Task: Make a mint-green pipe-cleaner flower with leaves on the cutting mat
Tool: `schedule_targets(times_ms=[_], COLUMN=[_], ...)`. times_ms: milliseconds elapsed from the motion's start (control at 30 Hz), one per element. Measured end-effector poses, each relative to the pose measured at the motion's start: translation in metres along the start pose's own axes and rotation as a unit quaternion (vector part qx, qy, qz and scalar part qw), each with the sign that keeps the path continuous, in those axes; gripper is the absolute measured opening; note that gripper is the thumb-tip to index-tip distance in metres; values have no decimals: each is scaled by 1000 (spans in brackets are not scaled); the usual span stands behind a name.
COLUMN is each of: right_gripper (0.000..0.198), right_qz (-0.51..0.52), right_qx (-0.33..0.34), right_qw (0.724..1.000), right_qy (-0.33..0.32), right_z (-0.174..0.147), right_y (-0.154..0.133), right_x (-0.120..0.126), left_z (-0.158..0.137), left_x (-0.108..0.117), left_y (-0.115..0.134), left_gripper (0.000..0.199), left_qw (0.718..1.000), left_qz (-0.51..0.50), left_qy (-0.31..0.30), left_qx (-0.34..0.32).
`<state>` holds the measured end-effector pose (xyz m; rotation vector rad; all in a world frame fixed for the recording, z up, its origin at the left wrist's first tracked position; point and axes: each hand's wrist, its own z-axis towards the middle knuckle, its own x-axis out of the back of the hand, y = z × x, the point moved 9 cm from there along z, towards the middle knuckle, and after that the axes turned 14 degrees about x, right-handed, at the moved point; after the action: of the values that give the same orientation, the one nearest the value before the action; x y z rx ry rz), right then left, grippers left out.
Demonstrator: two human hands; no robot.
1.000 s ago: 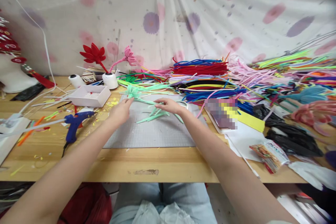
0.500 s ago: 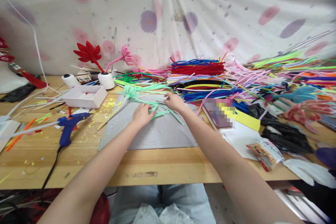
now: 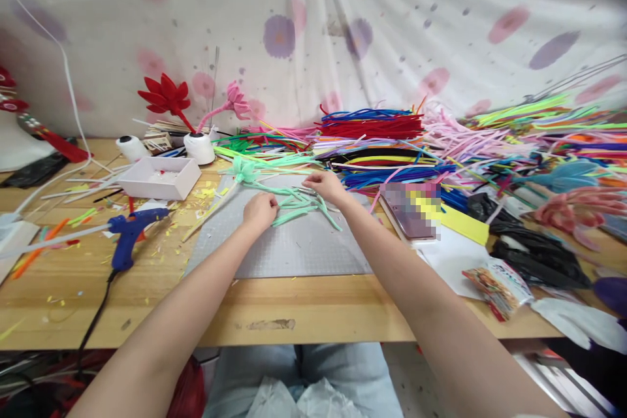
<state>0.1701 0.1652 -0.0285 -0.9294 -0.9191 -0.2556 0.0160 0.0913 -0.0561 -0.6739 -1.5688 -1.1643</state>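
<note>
Several mint-green pipe cleaners lie in a loose bunch on a grey cutting mat. At the left end of the bunch, my left hand is closed, its fingertips around the end of a pipe cleaner. My right hand is just above the bunch, thumb and fingers pinched together; what they hold, if anything, is too small to make out. A thin grey metal tool shows beneath that hand, partly hidden. A mint-green pipe-cleaner flower rests at the mat's far left corner.
A blue glue gun with its cord lies left, near a white box. Red and pink flowers stand behind. Coloured pipe-cleaner bundles line the back. A phone and black plastic bag lie right.
My left hand has moved slightly left and its fingers have closed. My right hand has shifted a little left, its fingertips drawn together. The view has shifted slightly.
</note>
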Motion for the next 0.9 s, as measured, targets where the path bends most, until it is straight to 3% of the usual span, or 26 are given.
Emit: schedule_targets(times_ms=[100,300,467,700,900], right_gripper=[20,20,18,14,15], right_qz=[-11,-30,-68,-171,-71], right_qx=[-16,-31,10,59,58], right_qw=[1000,998,993,962,977], right_qy=[-4,-45,-97,-207,-194], right_z=[-3,-10,-7,-13,-12], right_y=[6,9,3,1,2], right_x=[4,-14,-20,-32,-32], left_z=[2,3,5,4,5], left_x=[4,4,5,3,8], left_y=[-2,1,-1,5,12], left_gripper=[13,19,22,33,32], left_qw=[1000,1000,999,994,988], left_qz=[11,23,42,107,147], left_qy=[4,-1,11,14,43], left_qx=[11,3,15,16,-7])
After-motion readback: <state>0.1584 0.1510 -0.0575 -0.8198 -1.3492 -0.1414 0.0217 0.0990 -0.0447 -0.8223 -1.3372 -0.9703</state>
